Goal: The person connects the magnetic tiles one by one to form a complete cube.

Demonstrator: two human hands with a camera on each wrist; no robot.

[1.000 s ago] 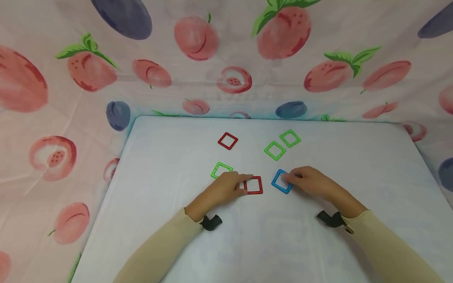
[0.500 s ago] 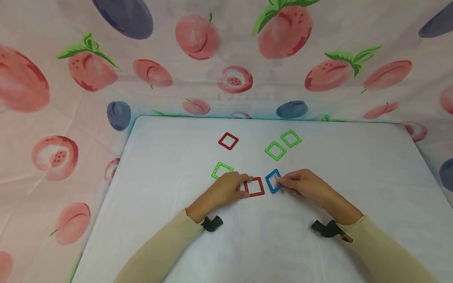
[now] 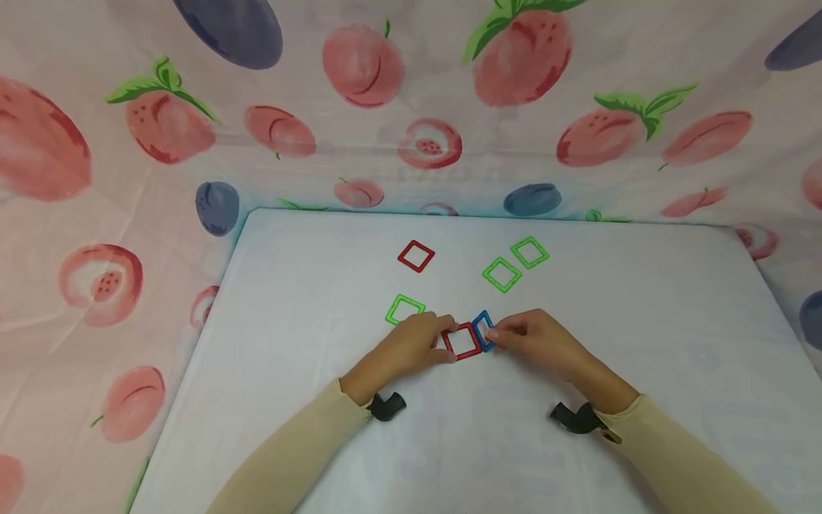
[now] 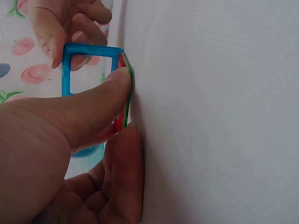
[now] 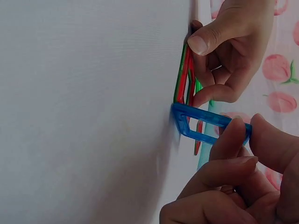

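Observation:
In the head view my left hand holds a red square magnetic tile by its left side, thumb and fingers at its edges, low at the table. Both wrist views show a green edge right against the red tile's underside. My right hand pinches a blue square magnetic tile between thumb and finger. The blue tile stands tilted up from the table, its lower edge right at the red tile's right edge. A green tile lies just behind the left hand, partly covered by it.
Farther back on the white table lie a red tile, a green tile and another green tile. A fruit-patterned cloth hangs behind the table and to its left. Dark wrist cameras sit at both cuffs.
My right hand has moved left with the blue tile, raising it from nearly flat to tilted and bringing it to the red tile's edge. The red tile has turned slightly in my left hand.

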